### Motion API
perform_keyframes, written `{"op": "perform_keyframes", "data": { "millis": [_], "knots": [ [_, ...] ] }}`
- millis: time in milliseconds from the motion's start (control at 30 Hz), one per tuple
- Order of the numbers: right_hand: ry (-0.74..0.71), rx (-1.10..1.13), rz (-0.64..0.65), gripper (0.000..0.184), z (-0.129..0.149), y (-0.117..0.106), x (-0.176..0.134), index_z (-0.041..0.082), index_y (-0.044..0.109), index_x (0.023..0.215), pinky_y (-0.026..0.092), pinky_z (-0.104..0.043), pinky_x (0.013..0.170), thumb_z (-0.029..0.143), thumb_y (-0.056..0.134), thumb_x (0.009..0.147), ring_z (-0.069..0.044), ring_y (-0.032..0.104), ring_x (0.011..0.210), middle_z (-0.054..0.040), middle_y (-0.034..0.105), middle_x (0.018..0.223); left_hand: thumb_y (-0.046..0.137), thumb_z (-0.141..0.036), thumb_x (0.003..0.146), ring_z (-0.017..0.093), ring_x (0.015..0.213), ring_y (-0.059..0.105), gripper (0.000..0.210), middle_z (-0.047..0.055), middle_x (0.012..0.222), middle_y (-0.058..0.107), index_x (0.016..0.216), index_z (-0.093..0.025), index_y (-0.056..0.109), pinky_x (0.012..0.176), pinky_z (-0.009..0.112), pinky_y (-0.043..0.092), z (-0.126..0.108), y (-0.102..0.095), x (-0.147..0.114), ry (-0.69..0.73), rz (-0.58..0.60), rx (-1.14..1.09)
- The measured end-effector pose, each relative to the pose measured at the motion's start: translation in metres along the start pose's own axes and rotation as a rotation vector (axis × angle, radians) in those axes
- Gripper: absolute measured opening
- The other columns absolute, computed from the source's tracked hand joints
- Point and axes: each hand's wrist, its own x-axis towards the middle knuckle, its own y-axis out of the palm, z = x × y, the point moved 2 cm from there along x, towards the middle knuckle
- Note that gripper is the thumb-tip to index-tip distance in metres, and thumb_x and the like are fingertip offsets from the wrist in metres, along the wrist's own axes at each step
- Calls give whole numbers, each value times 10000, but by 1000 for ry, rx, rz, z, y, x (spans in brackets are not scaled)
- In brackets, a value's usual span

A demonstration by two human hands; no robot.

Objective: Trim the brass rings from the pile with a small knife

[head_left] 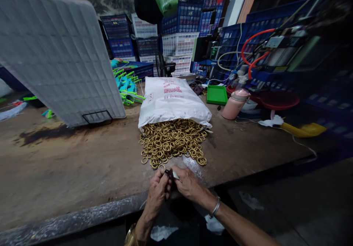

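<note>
Close to the table's front edge, my left hand (159, 189) is closed in a pinch, with a gold-coloured ring (162, 167) showing at its fingertips. My right hand (189, 183) is closed around a small tool (175, 175) with a pale flat part and a dark end, which meets the left fingertips. The tool's exact kind is too small to make out. Just beyond both hands, a heap of gold-coloured rings (171, 141) spills from the open mouth of a white woven sack (173, 99) with red print, lying on its side.
A tall white ribbed panel (60, 58) stands at left on the wooden table (82, 172). Green and blue pieces (128, 86) lie behind it. To the right are a green tray (217, 94), a pink bottle (235, 104) and a red dish (280, 100). Stacked crates (180, 43) stand behind.
</note>
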Motion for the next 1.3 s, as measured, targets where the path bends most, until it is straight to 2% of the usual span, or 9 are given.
{"op": "perform_keyframes", "data": {
  "millis": [300, 633, 733, 800, 867, 933, 1067, 1167, 1300],
  "knots": [
    [-34, -103, 5, 292, 2, -3, 2, 196, 511, 858, 210, -241, 536, 87, 367, 629, -118, 407, 550, 8, 525, 622, 506, -546, 721, 20, 305, 251, 368, -100, 450, 380, 697, -193, 408, 310, 146, 208, -3, 0, -1, 63, -11, 108],
    [-76, -45, 139, 289, 2, -8, 8, 196, 535, 847, 248, -222, 528, 67, 368, 650, -123, 455, 570, -9, 566, 648, 546, -533, 694, 24, 323, 249, 364, -100, 450, 370, 668, -197, 408, 323, 148, 182, -6, -2, -1, 82, 18, 105],
    [-41, -163, 98, 280, -7, -4, 11, 186, 540, 873, 241, -234, 534, 87, 389, 659, -135, 468, 573, -22, 574, 650, 537, -553, 694, 23, 319, 249, 381, -93, 435, 372, 672, -184, 446, 326, 153, 185, -12, 2, -9, 51, 35, 132],
    [-5, -238, 40, 270, -10, -5, 15, 174, 535, 894, 234, -242, 535, 103, 397, 673, -140, 478, 573, -31, 582, 655, 538, -554, 696, 25, 323, 260, 386, -87, 425, 374, 679, -174, 474, 332, 155, 193, -17, 6, -15, 33, 85, 111],
    [31, -271, -21, 258, -11, -8, 22, 172, 527, 888, 228, -244, 526, 99, 392, 680, -138, 489, 567, -30, 586, 652, 538, -547, 702, 30, 330, 275, 378, -77, 430, 391, 692, -172, 493, 334, 158, 201, -20, 10, -19, 15, 130, 44],
    [50, -275, -81, 269, -8, -13, 31, 174, 516, 892, 237, -239, 527, 80, 386, 677, -137, 508, 582, -26, 594, 665, 535, -547, 706, 36, 340, 281, 377, -68, 441, 403, 706, -171, 511, 333, 161, 206, -21, 11, -19, -9, 125, -51],
    [31, -307, -172, 385, -1, -15, 51, 176, 440, 1107, 290, -238, 597, 112, 398, 730, -157, 559, 706, -56, 632, 847, 543, -543, 704, 34, 358, 283, 405, -58, 433, 394, 707, -139, 549, 337, 160, 199, -17, 5, -12, -42, 77, -159],
    [38, -379, -160, 435, 0, -12, 63, 201, 378, 1198, 297, -251, 622, 174, 428, 767, -179, 570, 759, -66, 633, 902, 586, -486, 696, 29, 370, 314, 345, -30, 515, 485, 705, -146, 526, 333, 156, 187, -14, 0, -9, -44, 51, -217],
    [76, -442, -138, 309, 1, -11, 71, 234, 472, 1075, 268, -257, 576, 165, 416, 779, -176, 576, 680, -39, 642, 779, 638, -371, 675, 43, 437, 400, 295, -14, 692, 557, 872, -198, 504, 345, 140, 194, -13, -3, -9, -93, 48, -337]
  ]
}}
